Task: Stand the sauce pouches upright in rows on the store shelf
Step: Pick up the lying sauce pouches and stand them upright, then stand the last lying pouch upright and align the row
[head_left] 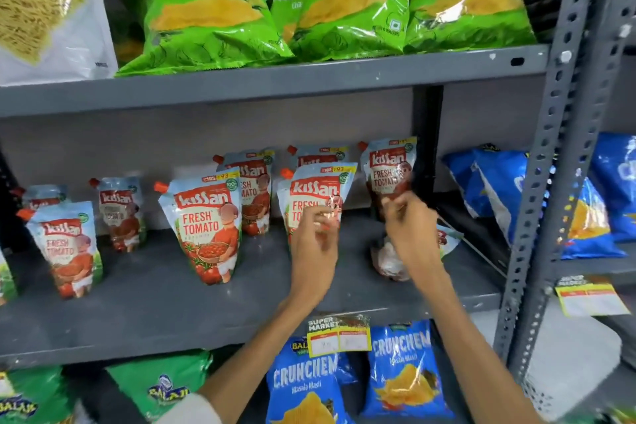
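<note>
Several red-and-white tomato sauce pouches stand in two loose rows on the grey middle shelf (155, 303). The nearest upright ones are a front-left pouch (65, 248) and a centre pouch (206, 227). My left hand (315, 244) pinches the lower front of an upright front-row pouch (318, 188). My right hand (409, 227) grips the base of the back-right pouch (390, 169), which is upright. Below that hand another pouch (389, 263) lies flat on the shelf, partly hidden by my wrist. Both hands are blurred.
Green chip bags (213, 17) and a white snack bag (44, 10) fill the upper shelf. Blue chip bags (402, 368) and green bags (161, 385) sit below, behind a price tag (339, 337). A perforated steel upright (550, 148) bounds the right, with blue bags (499, 182) beyond.
</note>
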Demonstrator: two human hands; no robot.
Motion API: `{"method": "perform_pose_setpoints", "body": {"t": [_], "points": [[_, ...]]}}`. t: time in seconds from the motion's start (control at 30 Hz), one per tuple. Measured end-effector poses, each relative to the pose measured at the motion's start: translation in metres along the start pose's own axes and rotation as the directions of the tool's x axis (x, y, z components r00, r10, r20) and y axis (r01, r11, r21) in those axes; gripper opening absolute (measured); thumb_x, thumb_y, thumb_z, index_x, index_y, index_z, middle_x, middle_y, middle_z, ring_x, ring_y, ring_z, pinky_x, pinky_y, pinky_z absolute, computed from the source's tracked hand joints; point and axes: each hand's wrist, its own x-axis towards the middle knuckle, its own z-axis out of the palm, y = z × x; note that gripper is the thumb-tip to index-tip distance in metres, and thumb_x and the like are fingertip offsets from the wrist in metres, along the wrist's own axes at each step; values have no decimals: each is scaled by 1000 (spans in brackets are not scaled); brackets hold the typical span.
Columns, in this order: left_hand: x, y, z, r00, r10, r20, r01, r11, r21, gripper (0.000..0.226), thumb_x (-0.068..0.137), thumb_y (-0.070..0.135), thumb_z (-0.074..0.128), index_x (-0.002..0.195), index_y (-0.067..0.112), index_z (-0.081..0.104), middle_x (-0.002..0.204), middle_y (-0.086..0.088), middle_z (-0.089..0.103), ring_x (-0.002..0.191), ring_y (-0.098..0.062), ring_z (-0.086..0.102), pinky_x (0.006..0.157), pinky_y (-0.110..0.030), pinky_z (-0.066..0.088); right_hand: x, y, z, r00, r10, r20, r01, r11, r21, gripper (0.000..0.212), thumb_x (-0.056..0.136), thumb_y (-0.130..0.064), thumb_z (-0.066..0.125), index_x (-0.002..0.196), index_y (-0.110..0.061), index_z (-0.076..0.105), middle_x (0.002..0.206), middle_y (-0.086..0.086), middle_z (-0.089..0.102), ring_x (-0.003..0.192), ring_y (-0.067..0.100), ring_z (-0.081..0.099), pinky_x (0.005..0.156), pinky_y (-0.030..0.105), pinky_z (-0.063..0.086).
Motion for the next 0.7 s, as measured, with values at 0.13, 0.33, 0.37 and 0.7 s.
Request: {"method": "perform_pose_setpoints", "body": {"t": [0.13, 0.33, 0.37, 0.7], "points": [[20, 15, 46, 955, -132, 264, 117, 990, 75, 21, 95, 33, 62, 112, 22, 62, 90, 11, 67, 83, -2, 66, 71, -15, 52, 18, 31, -44, 898, 403, 179, -311, 866, -390, 43, 94, -44, 52, 102, -3, 63, 111, 26, 66, 101, 41, 64, 77, 38, 49], [50, 20, 97, 614, -631, 475, 474, 775, 417, 38, 92, 53, 58, 94, 15, 60, 92, -9, 60, 95, -30, 66, 79, -36, 53, 23, 41, -62, 663, 513, 546, -226, 831, -508, 37, 101, -39, 35, 126, -15, 49, 101, 5, 55, 69, 17, 49, 56, 19, 41], [50, 21, 103, 548, -692, 471, 545, 722, 426, 42, 90, 51, 62, 105, 12, 60, 98, -9, 61, 99, -30, 66, 78, -38, 54, 25, 44, -64, 666, 492, 561, -208, 844, -494, 33, 101, -38, 36, 123, -17, 49, 104, 6, 56, 73, 16, 49, 52, 17, 36], [42, 21, 98, 209, -674, 709, 844, 490, 217, 14, 86, 11, 74, 98, 3, 73, 102, -12, 73, 89, -20, 72, 76, -38, 61, 26, 79, -75, 680, 444, 583, -366, 895, -254, 38, 100, -22, 40, 131, -5, 51, 127, 13, 60, 108, 25, 59, 87, 31, 48]]}}
